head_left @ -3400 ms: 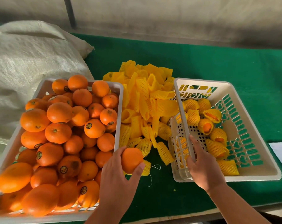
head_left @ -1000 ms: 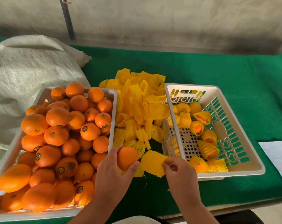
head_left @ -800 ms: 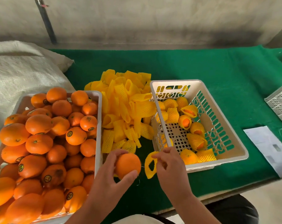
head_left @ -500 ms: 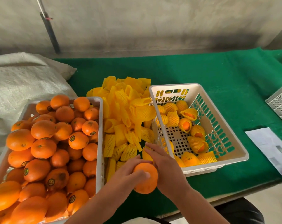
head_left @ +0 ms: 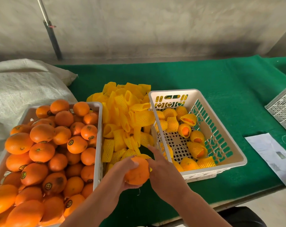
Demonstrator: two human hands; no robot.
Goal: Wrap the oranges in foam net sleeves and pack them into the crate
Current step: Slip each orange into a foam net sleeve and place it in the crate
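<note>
My left hand (head_left: 122, 171) grips a bare orange (head_left: 137, 172) above the green table, between the two crates. My right hand (head_left: 162, 171) presses against the orange's right side, index finger stretched forward; a strip of yellow foam sleeve (head_left: 145, 156) shows at the orange's far edge, mostly hidden by my fingers. A pile of yellow foam net sleeves (head_left: 126, 118) lies just beyond. The white crate (head_left: 234, 154) on the right holds several sleeved oranges (head_left: 185, 131). The white crate (head_left: 98, 128) on the left is heaped with bare oranges (head_left: 42, 151).
A white woven sack (head_left: 24, 86) lies at the back left. A paper sheet (head_left: 270, 154) lies right of the packing crate, and another white crate (head_left: 283, 108) sits at the far right edge. A dark pole (head_left: 53, 38) leans on the wall behind.
My right hand left the crate rim, picked a yellow sleeve from the pile and brought it to the orange in my left hand. Both hands now meet around the orange.
</note>
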